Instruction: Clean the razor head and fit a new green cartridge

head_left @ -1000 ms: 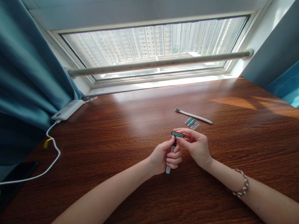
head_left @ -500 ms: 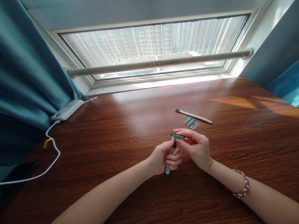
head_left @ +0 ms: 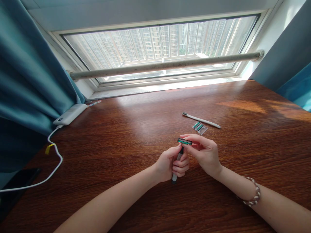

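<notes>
My left hand [head_left: 173, 163] is wrapped round the grey and black handle of a razor [head_left: 179, 156], its thumb up near the neck. The razor's black head, with a green strip, faces me at the top of the handle. My right hand [head_left: 205, 153] pinches that head from the right between thumb and fingers. Just beyond my hands, a clear plastic pack with two green and black razor cartridges [head_left: 199, 127] lies on the table. Behind the pack rests a white toothbrush [head_left: 201, 120] with dark bristles.
The brown wooden table [head_left: 109, 142] reaches to a window with a pipe [head_left: 165, 66] across it. At the left, a white power bank [head_left: 70, 115] has a white cable [head_left: 60, 158] with a yellow tag. A dark flat object [head_left: 19, 187] lies at the left edge, by the blue curtain [head_left: 31, 71].
</notes>
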The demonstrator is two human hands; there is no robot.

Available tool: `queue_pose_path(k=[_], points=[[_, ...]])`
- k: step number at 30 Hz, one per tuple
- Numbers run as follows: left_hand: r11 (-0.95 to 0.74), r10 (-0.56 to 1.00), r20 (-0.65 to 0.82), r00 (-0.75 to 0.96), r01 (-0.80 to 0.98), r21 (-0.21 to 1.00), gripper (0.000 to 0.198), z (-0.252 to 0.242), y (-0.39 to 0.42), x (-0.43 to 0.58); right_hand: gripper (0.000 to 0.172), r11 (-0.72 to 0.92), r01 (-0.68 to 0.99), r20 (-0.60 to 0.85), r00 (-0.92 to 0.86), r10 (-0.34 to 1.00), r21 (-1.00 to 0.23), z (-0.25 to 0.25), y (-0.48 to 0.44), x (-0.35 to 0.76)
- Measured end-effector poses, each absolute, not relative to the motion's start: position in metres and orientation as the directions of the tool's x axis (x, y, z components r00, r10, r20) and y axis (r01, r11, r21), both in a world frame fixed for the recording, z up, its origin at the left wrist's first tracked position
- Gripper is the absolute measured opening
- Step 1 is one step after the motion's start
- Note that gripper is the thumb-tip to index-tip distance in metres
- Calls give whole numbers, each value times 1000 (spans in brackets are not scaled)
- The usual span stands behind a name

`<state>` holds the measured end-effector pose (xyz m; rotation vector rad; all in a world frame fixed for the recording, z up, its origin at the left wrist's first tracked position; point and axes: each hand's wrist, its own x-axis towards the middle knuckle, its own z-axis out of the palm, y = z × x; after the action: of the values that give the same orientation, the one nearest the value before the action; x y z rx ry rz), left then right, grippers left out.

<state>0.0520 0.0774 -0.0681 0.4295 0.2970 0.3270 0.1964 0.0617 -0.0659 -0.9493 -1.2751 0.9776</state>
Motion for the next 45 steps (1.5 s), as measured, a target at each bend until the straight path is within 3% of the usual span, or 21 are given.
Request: queue_pose_path(k=[24, 29, 35, 45], points=[[854, 387, -246, 889, -245, 459, 40, -67, 76, 53, 18, 335, -65, 335, 24, 942, -940, -67, 61, 195], [843, 397, -231, 888, -253, 475, 41, -68, 77, 52, 26, 299, -76, 299, 7, 954, -951, -66, 62, 195], [730, 546, -203, 813, -344, 590, 34, -64, 79, 51, 43, 224, -184, 238, -55, 970, -957, -70, 65, 197], [596, 648, -198, 735, -329, 733, 38, -59, 80, 50, 33, 219, -167, 239, -116, 964, -961, -68, 61, 196]])
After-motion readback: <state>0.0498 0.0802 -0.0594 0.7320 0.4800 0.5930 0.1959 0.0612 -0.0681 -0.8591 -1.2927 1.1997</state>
